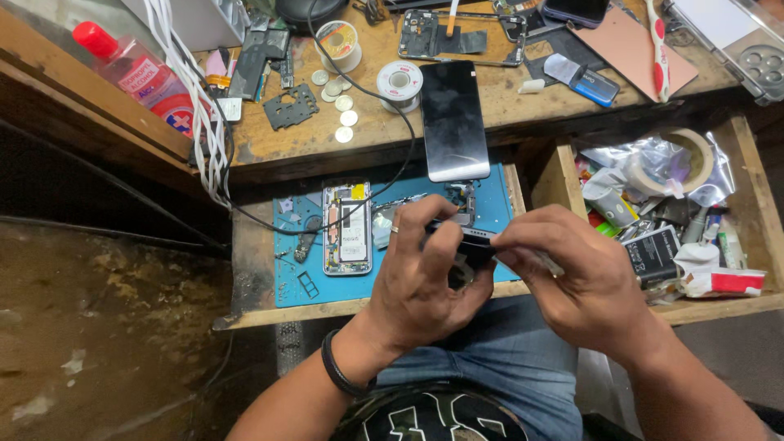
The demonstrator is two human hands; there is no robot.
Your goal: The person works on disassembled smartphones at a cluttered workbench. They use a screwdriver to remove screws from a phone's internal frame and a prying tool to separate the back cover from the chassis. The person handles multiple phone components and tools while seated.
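Above the person's lap, the left hand [425, 278] was wrapped around a small dark phone part [465, 245], its fingers curled over the top and a ring showing on one of them. A black band [336, 367] sat on that wrist. Touching it from the other side, the right hand [572, 278] was pinched shut on a thin metal tool [549, 263], whose tip met the dark part between the two hands. What exactly the part was I could not tell, since the fingers hid most of it.

Just beyond the left hand lay a blue work mat [294, 282] on a pull-out shelf, and on it an opened phone body [347, 227] with its insides bare. A black cable [384, 184] looped across it. Beside the right hand, an open wooden drawer [747, 175] was crammed with a roll of tape [682, 159], plastic wrappers and small boxes.

Farther out from both hands, on the wooden tabletop [490, 106], a dark phone screen [453, 118] lay flat with its lower end hanging over the edge. Near it stood two spools of solder wire [400, 83], a scatter of coins [343, 110] and a black metal bracket [291, 107]. Farthest to the left, a clear bottle with a red cap [135, 69] rested beside a bundle of white cables [196, 98].
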